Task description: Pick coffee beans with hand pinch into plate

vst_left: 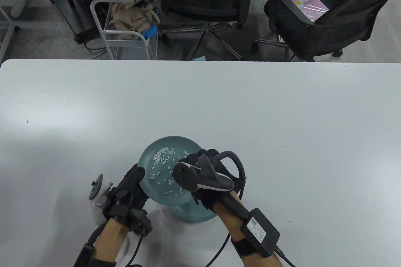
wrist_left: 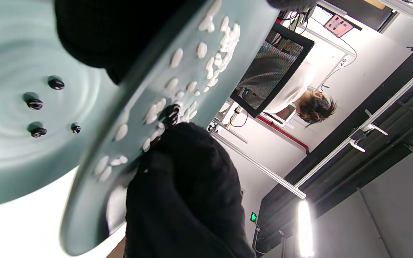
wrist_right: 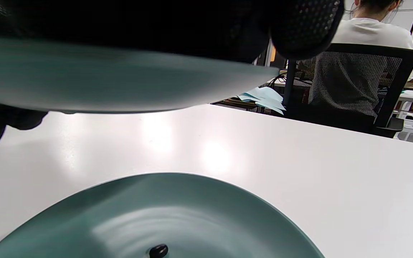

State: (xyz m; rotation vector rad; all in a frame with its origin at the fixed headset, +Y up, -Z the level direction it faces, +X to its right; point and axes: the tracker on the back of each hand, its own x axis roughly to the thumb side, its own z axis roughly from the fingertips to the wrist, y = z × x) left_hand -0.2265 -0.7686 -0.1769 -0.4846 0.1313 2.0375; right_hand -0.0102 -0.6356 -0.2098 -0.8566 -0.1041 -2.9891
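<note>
You held the upper plate point(vst_left: 163, 157) raised and tilted, your left hand point(vst_left: 130, 192) gripping its near rim. Your right hand point(vst_left: 203, 176) pinched a coffee bean point(wrist_left: 172, 113) among white grains point(vst_left: 161, 154). Beneath your hands (mostly hidden), the lower plate point(wrist_right: 199, 200) held four beans point(wrist_left: 45, 107); whether more remained, I cannot tell.

Occluded and cropped regions around the two gloved hands.
The lower plate point(vst_left: 194, 215) lies mostly hidden beneath the raised upper plate point(vst_left: 163, 166) and the right hand point(vst_left: 206, 176); its contents cannot be seen in the table view. The right wrist view cuts the lower plate at the bottom edge, showing one coffee bean point(wrist_right: 158, 251) partly. The right hand's fingertips are masked by its tracker point(vst_left: 200, 176). The left hand point(vst_left: 128, 192) blurs near the upper plate's rim.
</note>
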